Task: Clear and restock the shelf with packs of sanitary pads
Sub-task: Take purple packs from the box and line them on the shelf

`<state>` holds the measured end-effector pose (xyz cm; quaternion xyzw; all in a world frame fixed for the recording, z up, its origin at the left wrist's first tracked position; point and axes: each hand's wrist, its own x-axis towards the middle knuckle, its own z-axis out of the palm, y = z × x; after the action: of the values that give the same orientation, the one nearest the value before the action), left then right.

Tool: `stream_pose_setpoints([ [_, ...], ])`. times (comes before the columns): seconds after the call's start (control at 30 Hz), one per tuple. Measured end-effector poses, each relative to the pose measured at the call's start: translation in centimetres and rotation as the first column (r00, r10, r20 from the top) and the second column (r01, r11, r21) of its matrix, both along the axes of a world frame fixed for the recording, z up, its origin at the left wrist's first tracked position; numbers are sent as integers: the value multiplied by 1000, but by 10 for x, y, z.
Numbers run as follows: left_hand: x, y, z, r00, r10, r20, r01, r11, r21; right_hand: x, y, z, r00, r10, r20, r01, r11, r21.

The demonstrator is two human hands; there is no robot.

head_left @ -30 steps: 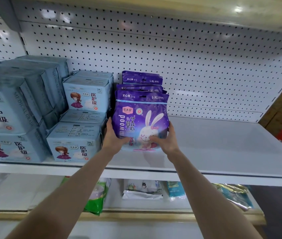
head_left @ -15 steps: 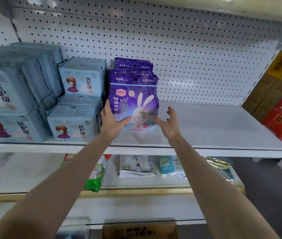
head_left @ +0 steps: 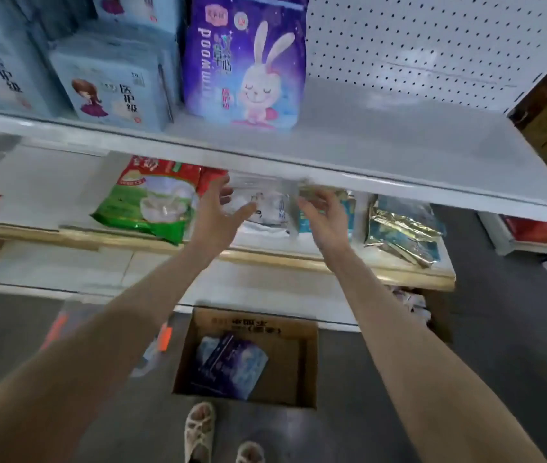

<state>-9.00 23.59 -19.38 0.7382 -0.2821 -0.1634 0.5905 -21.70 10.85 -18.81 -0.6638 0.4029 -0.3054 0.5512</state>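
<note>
Left hand point(head_left: 213, 212), right hand point(head_left: 324, 217) dropped below shelf point(head_left: 399, 187).

head view | forward and down | near shelf point(head_left: 399, 138) — single view

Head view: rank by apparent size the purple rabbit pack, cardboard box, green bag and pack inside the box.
Purple rabbit pack and cardboard box: too alike to split, box farther.
Green bag.
Pack inside the box.
</note>
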Motion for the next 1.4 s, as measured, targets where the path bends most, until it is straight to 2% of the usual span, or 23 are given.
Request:
stream_pose_setpoints([
  [0.13, -39, 29, -69, 986, 26, -162, -4, 991, 132, -37, 23, -73, 989, 92, -116, -73, 985, 155],
  [0.37, -79, 73, -216, 912, 142, -384, 0, 938, 346, -84, 58, -226, 941, 157, -299, -33, 924, 381],
  [0.5, -86, 94, -308, 863, 237, -446, -4, 886, 463, -95, 75, -314, 910, 203, -361, -6, 877, 480],
  [0.6, -85, 102, -386, 818, 303, -488, -9, 856, 517, -95, 78, -384, 883, 234, -407, -9, 875, 484],
  [0.8, -103, 119, -540, 782, 383, -491, 31, 764, 645, -112, 99, -550, 796, 312, -519, 40, 828, 559],
  [0.97, -100, 131, -632, 776, 406, -483, 71, 704, 707, -104, 110, -649, 796, 310, -519, 87, 791, 606],
  [1.1, -85, 127, -701, 727, 467, -503, 49, 696, 716, -97, 108, -719, 780, 319, -539, 77, 805, 588],
  [1.23, -70, 124, -767, 756, 440, -485, 62, 690, 722, -94, 100, -780, 781, 341, -523, 60, 793, 606],
  [1.4, -52, 119, -834, 823, 396, -407, 62, 650, 758, -85, 91, -841, 684, 356, -637, 44, 851, 523],
])
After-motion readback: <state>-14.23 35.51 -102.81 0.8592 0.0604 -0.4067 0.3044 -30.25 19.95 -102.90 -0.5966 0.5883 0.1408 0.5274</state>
